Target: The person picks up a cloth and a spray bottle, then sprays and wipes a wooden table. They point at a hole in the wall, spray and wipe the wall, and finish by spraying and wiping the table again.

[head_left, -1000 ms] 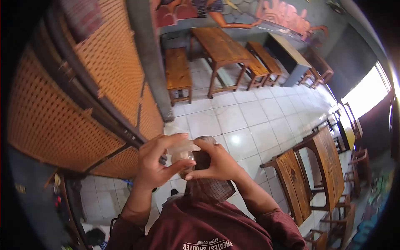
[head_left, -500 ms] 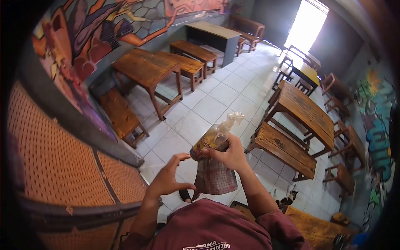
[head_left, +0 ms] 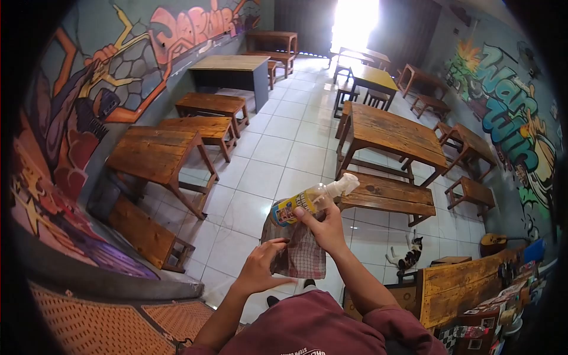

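— Bottle (head_left: 305, 200) tipped flatter, hasn't it?
— Yes, nozzle (head_left: 350, 183) toward 2 o'clock, right hand (head_left: 326, 229) gripping it, checked cloth (head_left: 306, 260) at its 6 o'clock.
— Left hand (head_left: 259, 265)?
— Wide, at its 7 o'clock; I can't tell whether it touches cloth.

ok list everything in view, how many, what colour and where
spray bottle: one, clear, yellow label, in right hand
cloth: one, checked red-grey, below bottle
wooden tables, benches: several, brown, both sides
desk: one, pale top, left wall
table: one, yellow top, far middle
cat: one, dark and white, floor, right
guitar: one, brown, lower right
small items: uncountable, mixed, lower right
murals: two, multicoloured, side walls
floor tiles: many, white
woven panels: two, orange-brown, lower left
bright opening: one, white, far end
shirt: one, maroon, bottom
left hand, right hand: bare, centre
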The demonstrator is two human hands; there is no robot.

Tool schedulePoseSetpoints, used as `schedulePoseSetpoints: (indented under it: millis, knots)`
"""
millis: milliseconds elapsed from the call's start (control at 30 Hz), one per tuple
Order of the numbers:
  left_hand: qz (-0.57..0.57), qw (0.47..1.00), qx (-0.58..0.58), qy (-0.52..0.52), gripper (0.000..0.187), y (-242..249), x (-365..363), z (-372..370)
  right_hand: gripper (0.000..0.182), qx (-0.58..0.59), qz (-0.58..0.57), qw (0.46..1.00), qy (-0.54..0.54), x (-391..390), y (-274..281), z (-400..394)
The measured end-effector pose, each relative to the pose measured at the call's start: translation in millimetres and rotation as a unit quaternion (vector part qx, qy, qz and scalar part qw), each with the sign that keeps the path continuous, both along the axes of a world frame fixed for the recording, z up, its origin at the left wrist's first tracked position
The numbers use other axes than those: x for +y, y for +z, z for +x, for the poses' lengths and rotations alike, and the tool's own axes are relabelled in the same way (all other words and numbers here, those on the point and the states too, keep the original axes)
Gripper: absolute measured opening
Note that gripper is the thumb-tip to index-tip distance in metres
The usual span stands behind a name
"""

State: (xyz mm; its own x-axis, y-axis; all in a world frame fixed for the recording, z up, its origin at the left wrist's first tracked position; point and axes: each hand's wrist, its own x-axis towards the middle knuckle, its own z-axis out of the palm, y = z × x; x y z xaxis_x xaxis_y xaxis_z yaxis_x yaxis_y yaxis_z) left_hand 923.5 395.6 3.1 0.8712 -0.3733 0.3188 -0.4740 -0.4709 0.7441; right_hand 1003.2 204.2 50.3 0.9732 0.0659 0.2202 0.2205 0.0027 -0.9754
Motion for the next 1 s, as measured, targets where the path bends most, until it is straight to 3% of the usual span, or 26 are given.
schedulePoseSetpoints:
  millis: [100,200,233,300,367,433,500,567,633,700,767,867,933,1000]
  knots:
    - [-0.034,0.998,-0.046,-0.006,0.048,-37,-6,28,0.045,-0.021,-0.027,0.999,-0.024,-17,-5,10]
    - [-0.204,0.977,0.062,0.027,0.034,-36,-13,58,0.047,-0.041,-0.072,0.994,-0.071,-48,-17,29]
    - [-0.201,0.977,0.064,0.021,0.034,-33,-15,70,0.047,-0.04,-0.07,0.994,-0.077,-59,-22,37]
    - [-0.268,0.953,0.134,0.036,0.03,-28,-14,95,0.052,0.016,-0.022,0.994,-0.11,-83,-32,54]
    - [-0.244,0.963,0.093,0.06,0.022,-24,-15,125,0.052,0.005,-0.03,0.991,-0.132,-107,-39,73]
    - [-0.277,0.953,0.091,0.086,0.016,-25,-9,157,0.049,-0.034,0.036,0.99,-0.134,-132,-45,94]
    - [-0.303,0.938,0.124,0.117,0.01,-24,-2,187,0.046,-0.028,0.053,0.993,-0.098,-161,-44,112]
    - [-0.277,0.937,0.143,0.158,0.008,-28,8,217,0.047,-0.018,-0.054,0.997,-0.05,-192,-52,129]
    - [-0.253,0.938,0.107,0.21,0.011,8,-8,233,0.045,-0.015,-0.098,0.995,-0.018,-216,-48,147]
    - [-0.226,0.935,0.065,0.266,0.013,20,-10,261,0.046,0.03,-0.119,0.988,0.091,-228,-52,169]
    - [-0.236,0.918,0.003,0.318,0.029,10,2,285,0.055,0.056,-0.074,0.99,0.105,-218,-67,190]
    - [-0.233,0.921,0.011,0.313,0.025,16,3,299,0.071,0.103,0.078,0.986,0.107,-184,-87,224]
    - [-0.181,0.927,0.013,0.328,0.019,21,9,308,0.071,0.113,0.108,0.978,0.141,-155,-84,248]
    - [-0.209,0.918,0.023,0.336,0.015,18,21,319,0.074,0.122,0.144,0.965,0.181,-133,-83,274]
